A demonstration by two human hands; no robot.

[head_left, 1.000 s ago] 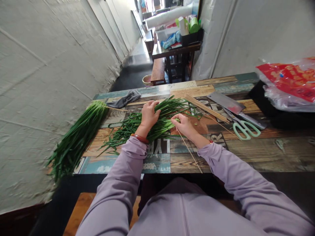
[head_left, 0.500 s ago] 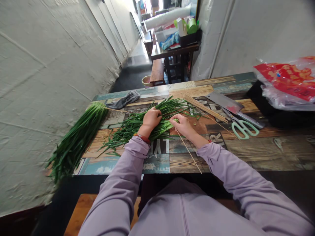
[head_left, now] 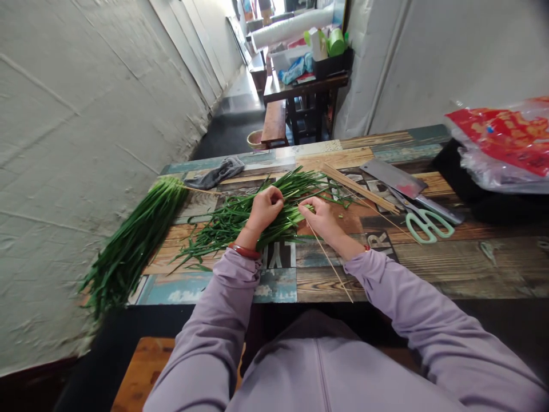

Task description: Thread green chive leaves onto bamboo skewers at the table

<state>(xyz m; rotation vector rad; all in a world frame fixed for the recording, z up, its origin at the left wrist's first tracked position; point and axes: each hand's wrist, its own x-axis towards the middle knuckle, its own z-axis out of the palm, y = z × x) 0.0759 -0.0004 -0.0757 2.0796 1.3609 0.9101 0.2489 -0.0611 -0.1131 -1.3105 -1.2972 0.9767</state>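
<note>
A loose pile of green garlic chives (head_left: 223,220) lies on the table in front of me, the pale stem ends to the right. Over the middle of this pile my left hand (head_left: 266,207) is closed in a pinch; whatever its fingertips hold is too small to make out. My right hand (head_left: 319,217) pinches a thin bamboo skewer (head_left: 328,260) beside the stem ends. The skewer slants down past the near table edge. Beyond my right hand rests a bundle of bamboo skewers (head_left: 360,187).
At left a big bunch of chives (head_left: 137,246) overhangs the table (head_left: 429,272). A grey cloth (head_left: 221,173) lies at the back. To the right are a cleaver (head_left: 394,177), green-handled scissors (head_left: 429,225) and a black container (head_left: 467,183) with red-printed plastic bags (head_left: 506,134).
My left hand has lifted slightly off the chives, its thumb and forefinger now forming a loop. The right hand with the skewer has hardly moved.
</note>
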